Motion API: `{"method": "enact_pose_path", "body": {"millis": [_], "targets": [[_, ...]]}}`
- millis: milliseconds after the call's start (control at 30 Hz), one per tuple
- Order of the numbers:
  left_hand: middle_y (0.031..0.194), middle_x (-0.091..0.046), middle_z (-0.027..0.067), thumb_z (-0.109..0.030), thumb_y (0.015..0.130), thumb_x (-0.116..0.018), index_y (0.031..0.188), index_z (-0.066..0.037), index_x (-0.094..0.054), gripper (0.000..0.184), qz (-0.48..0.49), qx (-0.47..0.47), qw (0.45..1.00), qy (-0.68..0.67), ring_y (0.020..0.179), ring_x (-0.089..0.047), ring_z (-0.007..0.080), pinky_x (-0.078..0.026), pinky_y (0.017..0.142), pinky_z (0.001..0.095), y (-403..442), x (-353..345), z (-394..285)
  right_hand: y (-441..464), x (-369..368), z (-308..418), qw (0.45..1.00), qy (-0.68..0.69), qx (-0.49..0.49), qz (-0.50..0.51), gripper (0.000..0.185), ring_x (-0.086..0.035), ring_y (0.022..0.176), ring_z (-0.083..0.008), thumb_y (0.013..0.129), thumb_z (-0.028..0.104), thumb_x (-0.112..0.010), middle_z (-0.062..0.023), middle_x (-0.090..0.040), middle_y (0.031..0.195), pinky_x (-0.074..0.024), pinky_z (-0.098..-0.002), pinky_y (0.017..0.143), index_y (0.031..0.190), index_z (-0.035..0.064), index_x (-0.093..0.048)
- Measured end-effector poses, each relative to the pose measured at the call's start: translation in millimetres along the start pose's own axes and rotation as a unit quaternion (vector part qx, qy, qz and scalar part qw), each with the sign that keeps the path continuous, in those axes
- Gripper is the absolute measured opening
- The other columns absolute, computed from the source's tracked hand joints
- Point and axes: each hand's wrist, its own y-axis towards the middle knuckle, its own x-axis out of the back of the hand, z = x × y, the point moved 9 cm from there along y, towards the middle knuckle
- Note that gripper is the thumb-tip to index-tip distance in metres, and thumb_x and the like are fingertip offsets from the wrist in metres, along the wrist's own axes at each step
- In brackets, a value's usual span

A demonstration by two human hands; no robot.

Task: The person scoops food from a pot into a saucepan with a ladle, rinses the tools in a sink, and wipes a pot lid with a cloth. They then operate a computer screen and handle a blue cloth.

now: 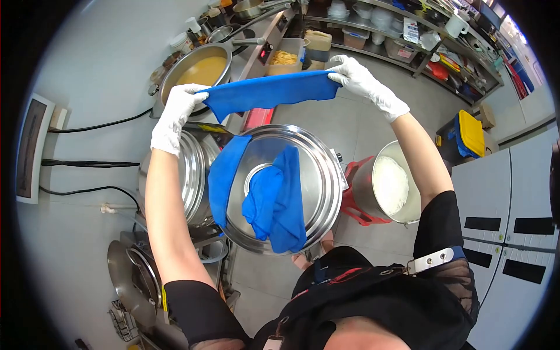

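Blue cloth (pixel 271 93) — long axis crosswise, left hand (pixel 179 111) to right hand (pixel 359 81).

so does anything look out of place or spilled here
Mildly odd: blue fabric sits bunched on the round steel lid, unlike the smooth blue strip overhanging the lid's left edge. I see no spill.

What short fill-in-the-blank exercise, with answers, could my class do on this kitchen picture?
1. The left hand and right hand both wear ____ gloves.
2. The cloth held between them is coloured ____.
3. The cloth's end nearer the pan of yellowish liquid is held by the ____ hand.
4. At the picture's right, the container has a lid coloured ____.

Missing words: white; blue; left; yellow.
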Motion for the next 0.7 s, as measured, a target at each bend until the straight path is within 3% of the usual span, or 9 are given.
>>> {"method": "enact_pose_path", "body": {"millis": [67,100,133,200,267,367,533,567,700], "targets": [[0.083,-0.071,0.0066,0.0,0.076,-0.068,0.095,0.002,-0.072,0.019,-0.011,-0.017,0.999,0.046,0.073,-0.063,0.013,-0.051,0.071,0.0253,11.9,-1.9,12.5,3.7,-2.2,1.1,0.996,-0.002,0.083,-0.04,0.029,-0.051,0.114,-0.0318,0.09,0.028,-0.058,-0.0118,-0.05,0.133,-0.0411,-0.0385,0.098,0.11,0.0106,-0.068],[0.08,-0.07,0.0065,0.0,0.076,-0.068,0.092,0.001,-0.072,0.017,-0.018,-0.032,0.996,0.08,0.071,-0.063,0.0128,-0.051,0.07,0.0249,14.5,-2.0,17.8,4.4,-4.6,3.6,0.989,-0.003,0.133,-0.072,0.026,-0.054,0.108,-0.0307,0.089,0.024,-0.058,-0.014,-0.058,0.121,-0.0436,-0.0384,0.095,0.109,0.0113,-0.069],[0.077,-0.07,0.0064,0.0,0.075,-0.068,0.09,0.0,-0.073,0.016,-0.024,-0.046,0.992,0.113,0.07,-0.063,0.0125,-0.05,0.068,0.0244,13.5,-7.8,15.6,6.6,-10.3,4.5,0.988,0.002,0.14,-0.07,0.026,-0.054,0.108,-0.0307,0.089,0.024,-0.058,-0.014,-0.058,0.121,-0.0436,-0.0384,0.095,0.109,0.0113,-0.069],[0.074,-0.07,0.0071,-0.004,0.073,-0.069,0.086,-0.003,-0.074,0.014,-0.037,0.007,0.995,0.09,0.067,-0.064,0.0129,-0.05,0.068,0.0261,21.0,-14.6,41.8,9.8,-33.7,-14.2,0.998,0.064,0.021,0.011,0.024,-0.057,0.101,-0.0302,0.088,0.022,-0.059,-0.0145,-0.063,0.109,-0.0458,-0.0383,0.091,0.108,0.0116,-0.069],[0.075,-0.07,0.008,-0.006,0.072,-0.07,0.084,-0.006,-0.075,0.013,-0.056,0.013,0.99,0.129,0.069,-0.065,0.0151,-0.051,0.07,0.0285,30.8,-18.6,60.0,8.7,-44.7,-11.0,0.998,0.041,0.052,-0.015,0.024,-0.059,0.097,-0.0301,0.088,0.02,-0.059,-0.014,-0.067,0.1,-0.0472,-0.0385,0.088,0.107,0.0111,-0.07],[0.079,-0.071,0.0099,-0.007,0.074,-0.069,0.086,-0.01,-0.075,0.014,-0.104,0.013,0.979,0.175,0.076,-0.067,0.0205,-0.051,0.074,0.0315,35.2,-23.9,72.3,3.8,-56.1,-19.6,0.995,0.091,0.002,-0.051,0.023,-0.059,0.095,-0.0308,0.087,0.019,-0.06,-0.0146,-0.068,0.094,-0.0469,-0.0385,0.087,0.106,0.0096,-0.07],[0.09,-0.068,0.0121,-0.012,0.075,-0.07,0.087,-0.014,-0.075,0.014,-0.178,0.0,0.956,0.232,0.087,-0.065,0.0269,-0.049,0.079,0.0353,31.7,-38.5,106.3,-6.6,-95.1,-27.8,0.992,0.119,-0.017,-0.028,0.024,-0.058,0.094,-0.0309,0.086,0.019,-0.061,-0.0145,-0.067,0.095,-0.046,-0.0392,0.087,0.106,0.0088,-0.069],[0.092,-0.067,0.0121,-0.013,0.075,-0.07,0.086,-0.015,-0.075,0.013,-0.149,0.043,0.959,0.239,0.09,-0.064,0.0278,-0.049,0.081,0.0366,26.3,-46.2,116.5,-12.5,-105.7,-30.1,0.994,0.103,-0.016,-0.016,0.024,-0.058,0.095,-0.0304,0.086,0.018,-0.061,-0.0141,-0.067,0.096,-0.0461,-0.0387,0.087,0.107,0.0094,-0.069],[0.094,-0.066,0.0121,-0.012,0.076,-0.07,0.087,-0.017,-0.076,0.014,-0.088,0.044,0.96,0.264,0.093,-0.063,0.0291,-0.048,0.086,0.0376,9.4,-77.4,165.2,-49.1,-152.6,-39.9,0.995,0.092,-0.016,0.04,0.024,-0.057,0.097,-0.0298,0.085,0.015,-0.062,-0.012,-0.067,0.098,-0.0467,-0.0377,0.088,0.108,0.0115,-0.069]]}}
